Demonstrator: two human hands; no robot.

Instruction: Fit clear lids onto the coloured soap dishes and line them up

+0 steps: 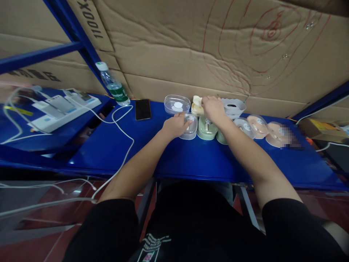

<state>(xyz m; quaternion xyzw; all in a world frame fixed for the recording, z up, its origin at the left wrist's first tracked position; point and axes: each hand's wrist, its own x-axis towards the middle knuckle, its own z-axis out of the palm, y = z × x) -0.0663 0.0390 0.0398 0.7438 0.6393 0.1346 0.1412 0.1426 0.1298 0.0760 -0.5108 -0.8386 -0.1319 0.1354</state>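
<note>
My left hand point(176, 126) lies at the left side of a pale lavender lidded box point(190, 131), fingers stretched and thumb apart over its top. My right hand point(214, 108) is closed, fingertips pinching a cream-coloured piece point(197, 100) with a wavy edge. That piece is tilted above a small stack of cream discs point(196, 110). Below my right hand stands a green box point(206, 131) with a clear lid and a round white sticker; a second green box point(221, 137) is mostly behind my forearm. A clear oval container point(176, 104) stands behind my left hand.
Right of my forearm are a pale box point(244, 127) and pink boxes point(257, 126). Behind stands a white scalloped container point(233, 108). Leftward lie a phone point(143, 110), a water bottle point(114, 85), a white cable point(128, 140) and a power strip point(64, 112). Cardboard point(169, 47) walls the back.
</note>
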